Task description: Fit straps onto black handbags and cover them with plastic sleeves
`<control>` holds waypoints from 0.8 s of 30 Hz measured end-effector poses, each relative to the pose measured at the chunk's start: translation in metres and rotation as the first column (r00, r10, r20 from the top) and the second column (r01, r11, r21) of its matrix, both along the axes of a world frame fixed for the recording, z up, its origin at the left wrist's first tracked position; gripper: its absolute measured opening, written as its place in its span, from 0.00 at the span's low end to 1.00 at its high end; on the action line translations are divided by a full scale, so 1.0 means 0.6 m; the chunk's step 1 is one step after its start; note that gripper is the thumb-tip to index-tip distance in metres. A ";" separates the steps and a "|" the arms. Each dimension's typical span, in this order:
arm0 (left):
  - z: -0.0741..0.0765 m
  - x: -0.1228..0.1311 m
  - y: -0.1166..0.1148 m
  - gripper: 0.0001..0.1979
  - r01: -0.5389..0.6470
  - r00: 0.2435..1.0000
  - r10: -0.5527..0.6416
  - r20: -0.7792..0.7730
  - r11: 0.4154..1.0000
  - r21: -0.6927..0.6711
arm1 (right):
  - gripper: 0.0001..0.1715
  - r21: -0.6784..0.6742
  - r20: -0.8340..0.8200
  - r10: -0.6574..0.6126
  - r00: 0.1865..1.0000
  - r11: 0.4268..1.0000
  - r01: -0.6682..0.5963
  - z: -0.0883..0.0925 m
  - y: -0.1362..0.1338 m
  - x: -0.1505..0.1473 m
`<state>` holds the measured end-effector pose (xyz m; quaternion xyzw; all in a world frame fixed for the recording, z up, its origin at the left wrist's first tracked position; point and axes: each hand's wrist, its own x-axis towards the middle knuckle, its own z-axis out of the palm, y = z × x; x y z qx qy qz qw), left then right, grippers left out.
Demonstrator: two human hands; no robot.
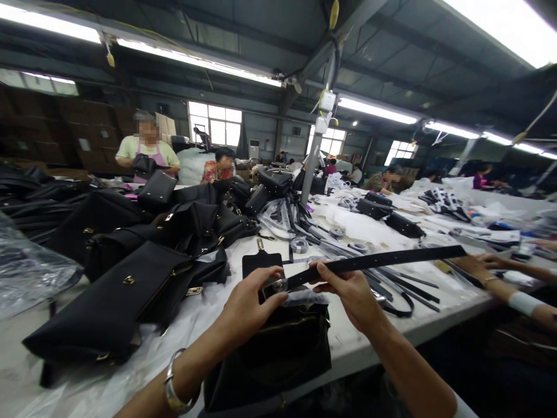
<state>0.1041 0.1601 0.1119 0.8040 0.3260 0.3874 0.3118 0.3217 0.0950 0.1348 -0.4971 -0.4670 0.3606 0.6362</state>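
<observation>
- Pinched between thumb and fingers of the right hand (350, 293): a black strap (391, 257), held partway along.
- Left hand (250, 299) has its thumb and fingers closed around the same strap's metal-fitted end (silver bracelet (174, 383) on that wrist, btw).
- So the strap's up above the table (456, 316), slanting up to the right. Far end sits near a co-worker's hand (472, 267); can't tell if they're touching.
- Right below the hands there's an open black bag (278, 354) at the table edge, with a flap (252, 264) folded out behind it, gold tab on top.
- Big heap of black bags to the left, the closest one (117, 302) lying on its side on clear plastic.
- More loose straps (418, 290) lie past the right hand.
- Across the table, someone in a pink apron (159, 158) is holding a dark piece.
</observation>
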 end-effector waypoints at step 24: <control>-0.007 0.014 -0.012 0.19 0.151 0.949 -0.049 0.312 0.937 -0.315 | 0.20 -0.130 0.232 0.149 0.961 0.984 -0.121 -0.030 0.001 -0.048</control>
